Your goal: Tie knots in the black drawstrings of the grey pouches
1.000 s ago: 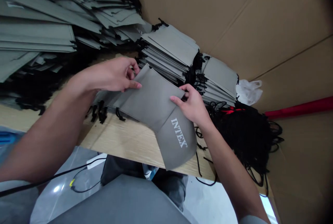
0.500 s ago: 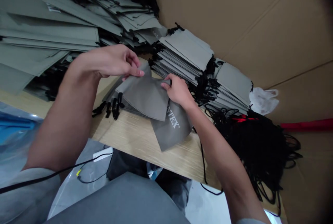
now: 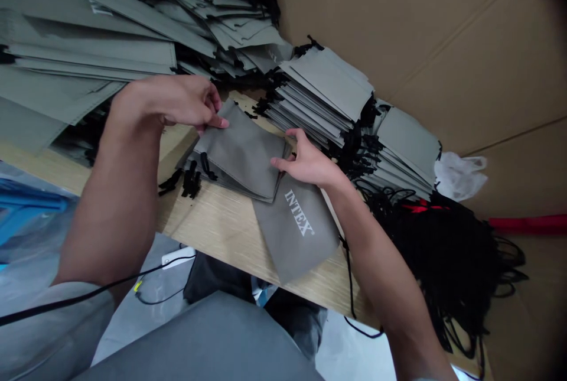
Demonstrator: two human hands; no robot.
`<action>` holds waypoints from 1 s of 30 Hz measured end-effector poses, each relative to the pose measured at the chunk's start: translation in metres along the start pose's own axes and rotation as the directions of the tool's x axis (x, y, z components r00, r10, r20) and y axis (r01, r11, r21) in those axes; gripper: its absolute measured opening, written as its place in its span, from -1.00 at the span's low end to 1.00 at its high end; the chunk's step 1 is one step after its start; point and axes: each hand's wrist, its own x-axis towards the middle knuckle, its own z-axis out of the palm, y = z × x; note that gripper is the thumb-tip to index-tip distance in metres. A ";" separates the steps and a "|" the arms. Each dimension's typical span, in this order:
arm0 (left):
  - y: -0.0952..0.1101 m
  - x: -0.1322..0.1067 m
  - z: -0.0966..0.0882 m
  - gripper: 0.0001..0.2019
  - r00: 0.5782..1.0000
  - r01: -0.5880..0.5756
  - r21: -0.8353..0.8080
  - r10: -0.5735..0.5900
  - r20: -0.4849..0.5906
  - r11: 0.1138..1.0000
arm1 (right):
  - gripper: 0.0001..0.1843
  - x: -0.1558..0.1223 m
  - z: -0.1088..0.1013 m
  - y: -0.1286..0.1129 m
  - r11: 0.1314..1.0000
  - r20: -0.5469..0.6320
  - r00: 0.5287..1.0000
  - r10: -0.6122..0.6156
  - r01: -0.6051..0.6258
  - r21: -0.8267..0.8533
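A short stack of grey fabric drawstring bags (image 3: 245, 153) lies on the wooden table, black cord ends sticking out along its left side. My left hand (image 3: 195, 103) is closed at the top bag's upper left corner, thumb pressed over the fabric. At the stack's right edge is my right hand (image 3: 308, 159), thumb and forefinger apart, the thumb tip at the bag's edge. Partly under the stack lies a single grey bag printed INTEX (image 3: 296, 233), its black cord (image 3: 349, 274) running down over the table edge.
Neat piles of grey bags (image 3: 328, 82) stand behind my right hand, with another pile (image 3: 405, 139) beside them. Larger grey bags (image 3: 88, 56) heap up at the left. A mass of black cords (image 3: 447, 257) lies at the right, before a cardboard wall (image 3: 420, 32).
The top bag, lifted and bent between both hands before, now lies flat on the stack. My right hand has loosened its pinch, and the INTEX bag shows more fully.
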 end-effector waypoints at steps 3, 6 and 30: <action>0.003 -0.008 -0.004 -0.64 0.997 0.071 0.022 -0.071 0.021 0.997 | -0.21 -0.013 -0.003 -0.005 0.985 0.056 0.997 0.047 -0.055 0.165; 0.002 -0.016 -0.006 -0.61 0.999 0.033 0.066 -0.032 -0.026 0.997 | -0.32 -0.019 -0.005 -0.008 0.965 0.047 0.998 0.042 -0.053 0.258; 0.019 -0.034 0.002 -0.48 0.965 0.253 0.382 -0.206 -0.160 0.889 | -0.72 -0.015 0.026 -0.011 0.954 -0.024 0.997 -0.075 0.065 -0.292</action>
